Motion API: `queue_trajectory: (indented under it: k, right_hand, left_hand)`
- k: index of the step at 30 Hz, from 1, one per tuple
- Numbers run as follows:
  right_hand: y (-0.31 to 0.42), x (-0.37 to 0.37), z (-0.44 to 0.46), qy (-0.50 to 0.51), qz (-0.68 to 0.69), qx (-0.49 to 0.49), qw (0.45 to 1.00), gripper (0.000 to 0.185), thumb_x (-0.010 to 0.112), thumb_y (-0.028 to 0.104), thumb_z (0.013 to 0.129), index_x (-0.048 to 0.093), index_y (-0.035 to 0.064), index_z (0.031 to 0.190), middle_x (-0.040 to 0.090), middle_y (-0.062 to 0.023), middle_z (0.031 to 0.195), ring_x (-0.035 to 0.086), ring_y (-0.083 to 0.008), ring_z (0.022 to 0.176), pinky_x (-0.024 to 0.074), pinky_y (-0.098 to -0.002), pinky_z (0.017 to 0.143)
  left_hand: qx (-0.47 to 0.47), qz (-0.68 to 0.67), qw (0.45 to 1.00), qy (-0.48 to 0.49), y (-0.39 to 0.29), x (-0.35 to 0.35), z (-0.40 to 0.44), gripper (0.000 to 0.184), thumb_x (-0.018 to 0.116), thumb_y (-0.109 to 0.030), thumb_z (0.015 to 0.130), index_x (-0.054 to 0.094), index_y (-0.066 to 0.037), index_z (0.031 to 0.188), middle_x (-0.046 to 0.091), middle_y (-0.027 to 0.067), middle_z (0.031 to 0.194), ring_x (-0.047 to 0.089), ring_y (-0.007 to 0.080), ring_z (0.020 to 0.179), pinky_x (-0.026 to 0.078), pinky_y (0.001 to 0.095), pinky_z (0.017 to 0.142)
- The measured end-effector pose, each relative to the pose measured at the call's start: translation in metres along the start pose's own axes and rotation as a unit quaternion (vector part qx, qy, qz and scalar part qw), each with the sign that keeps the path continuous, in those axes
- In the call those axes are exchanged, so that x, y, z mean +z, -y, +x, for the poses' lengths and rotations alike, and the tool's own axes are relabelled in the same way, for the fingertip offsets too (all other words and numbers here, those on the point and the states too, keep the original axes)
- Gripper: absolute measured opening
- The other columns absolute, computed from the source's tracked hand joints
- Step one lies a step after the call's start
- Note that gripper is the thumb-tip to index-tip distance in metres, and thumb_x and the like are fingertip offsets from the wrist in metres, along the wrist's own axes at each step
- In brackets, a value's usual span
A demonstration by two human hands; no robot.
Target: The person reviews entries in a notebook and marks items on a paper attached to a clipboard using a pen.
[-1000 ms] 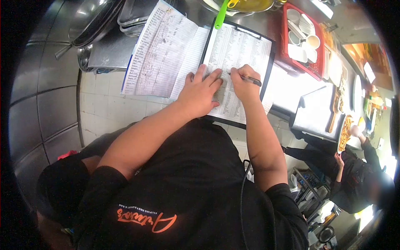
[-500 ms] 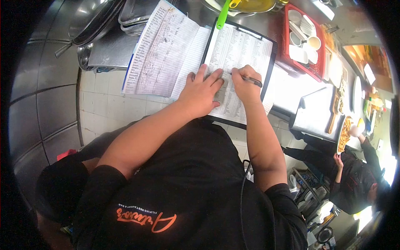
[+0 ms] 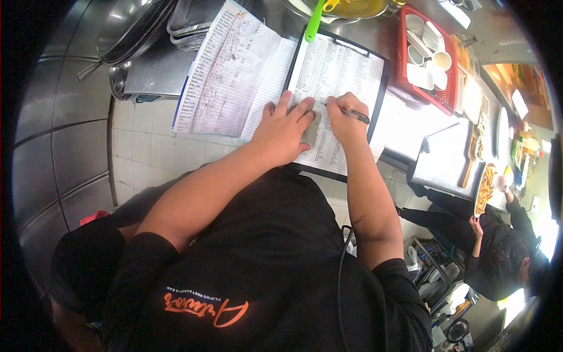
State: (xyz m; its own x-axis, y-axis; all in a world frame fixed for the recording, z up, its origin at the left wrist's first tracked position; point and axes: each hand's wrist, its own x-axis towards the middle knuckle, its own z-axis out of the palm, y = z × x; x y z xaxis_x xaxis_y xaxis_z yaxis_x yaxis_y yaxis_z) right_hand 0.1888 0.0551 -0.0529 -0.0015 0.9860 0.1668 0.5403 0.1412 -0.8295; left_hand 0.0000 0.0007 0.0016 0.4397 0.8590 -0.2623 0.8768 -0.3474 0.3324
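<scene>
My right hand point(image 3: 350, 120) is closed around a dark pen point(image 3: 356, 115), its tip at the printed sheet point(image 3: 334, 70). The sheet, covered in rows of small text, lies on a black clipboard point(image 3: 384, 73). With fingers spread, my left hand point(image 3: 282, 130) rests flat over the left side of the sheet and the clipboard's edge. An open notebook point(image 3: 226, 76) with handwritten lists lies left of the clipboard, partly beneath it. A green handle point(image 3: 314, 22) reaches over the clipboard's top left corner.
A red basket point(image 3: 402, 70) of white dishes stands at right. Metal trays point(image 3: 185, 41) and pans point(image 3: 126, 32) are stacked at left. A large bowl point(image 3: 363, 9) sits behind the clipboard. Far right, another person point(image 3: 498, 252) holds a long plate of food point(image 3: 485, 188).
My hands and the pen stay almost in place. The other person's far hand has shifted slightly near the plate of food.
</scene>
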Motion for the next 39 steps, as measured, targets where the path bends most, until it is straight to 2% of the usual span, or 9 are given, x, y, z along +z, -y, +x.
queue_trajectory:
  k: [2,8,11,17,20,26,29,32,39]
  right_hand:
    - [0.000,0.002,0.000,-0.014,-0.001,-0.016,1.000,0.032,0.077,0.012,0.088,0.052,0.0032,0.069,0.058,-0.0151,0.059,0.056,-0.0298,0.051,0.0461,-0.0409,0.054]
    - [-0.005,0.001,-0.002,-0.013,0.017,-0.006,1.000,0.030,0.079,0.014,0.086,0.058,0.0025,0.069,0.061,-0.0126,0.061,0.056,-0.0228,0.052,0.0467,-0.0384,0.055]
    - [-0.008,0.003,-0.001,-0.002,0.006,-0.005,1.000,0.029,0.079,0.014,0.087,0.058,0.0024,0.069,0.061,-0.0124,0.061,0.056,-0.0225,0.053,0.0469,-0.0382,0.055]
    - [-0.007,0.003,-0.001,-0.025,0.032,-0.039,0.998,0.032,0.077,0.012,0.087,0.052,0.0035,0.069,0.059,-0.0130,0.059,0.055,-0.0242,0.050,0.0458,-0.0388,0.053]
    - [-0.005,-0.003,-0.002,-0.041,0.029,0.056,0.997,0.032,0.077,0.016,0.087,0.054,0.0022,0.069,0.061,-0.0130,0.060,0.057,-0.0242,0.052,0.0471,-0.0397,0.055]
    - [-0.005,-0.009,-0.006,-0.020,0.031,0.090,0.995,0.032,0.077,0.020,0.088,0.059,0.0007,0.069,0.064,-0.0141,0.062,0.059,-0.0245,0.055,0.0489,-0.0402,0.059]
    - [-0.007,-0.011,-0.004,0.010,0.025,0.113,0.993,0.029,0.079,0.020,0.088,0.064,0.0014,0.071,0.070,-0.0106,0.070,0.063,-0.0192,0.063,0.0512,-0.0360,0.064]
    - [-0.004,-0.009,-0.005,-0.007,0.006,0.072,0.997,0.032,0.077,0.022,0.089,0.060,0.0008,0.072,0.064,-0.0159,0.063,0.061,-0.0287,0.056,0.0494,-0.0420,0.059]
    - [-0.002,-0.008,-0.004,0.001,-0.004,0.067,0.998,0.033,0.076,0.022,0.090,0.058,0.0010,0.071,0.065,-0.0173,0.065,0.062,-0.0311,0.057,0.0501,-0.0433,0.060]
  left_hand:
    - [0.002,-0.001,1.000,-0.003,0.000,0.000,0.000,0.072,0.079,-0.035,0.087,0.051,-0.009,0.148,0.030,0.0082,0.169,0.022,0.0472,0.155,0.031,0.0665,0.119]
    - [0.001,-0.002,1.000,-0.004,0.000,0.000,-0.001,0.072,0.079,-0.035,0.087,0.051,-0.008,0.148,0.029,0.0085,0.169,0.023,0.0473,0.154,0.031,0.0670,0.118]
    - [0.010,0.017,0.999,-0.028,0.002,0.005,-0.001,0.073,0.080,-0.040,0.087,0.053,-0.011,0.147,0.034,0.0082,0.166,0.028,0.0464,0.152,0.036,0.0684,0.114]
    - [0.006,0.019,1.000,-0.019,0.001,0.004,-0.001,0.072,0.079,-0.040,0.088,0.052,-0.011,0.148,0.032,0.0081,0.167,0.027,0.0467,0.152,0.034,0.0684,0.115]
    - [0.007,0.021,1.000,-0.019,0.001,0.005,0.000,0.071,0.079,-0.040,0.088,0.052,-0.011,0.147,0.033,0.0081,0.166,0.027,0.0467,0.152,0.035,0.0681,0.115]
    - [-0.002,0.015,1.000,0.003,-0.002,-0.001,0.000,0.071,0.079,-0.035,0.087,0.051,-0.010,0.148,0.029,0.0091,0.169,0.022,0.0475,0.155,0.032,0.0673,0.118]
    - [-0.001,0.019,1.000,0.002,-0.002,0.000,0.000,0.072,0.079,-0.036,0.087,0.051,-0.011,0.149,0.029,0.0084,0.169,0.022,0.0469,0.155,0.032,0.0665,0.118]
    - [-0.001,0.015,1.000,0.000,-0.001,0.003,0.000,0.073,0.079,-0.036,0.087,0.051,-0.011,0.149,0.029,0.0077,0.169,0.022,0.0465,0.155,0.032,0.0663,0.119]
    - [-0.002,0.013,1.000,0.002,-0.002,0.000,0.000,0.074,0.080,-0.037,0.087,0.051,-0.010,0.150,0.029,0.0074,0.169,0.022,0.0461,0.155,0.032,0.0664,0.119]
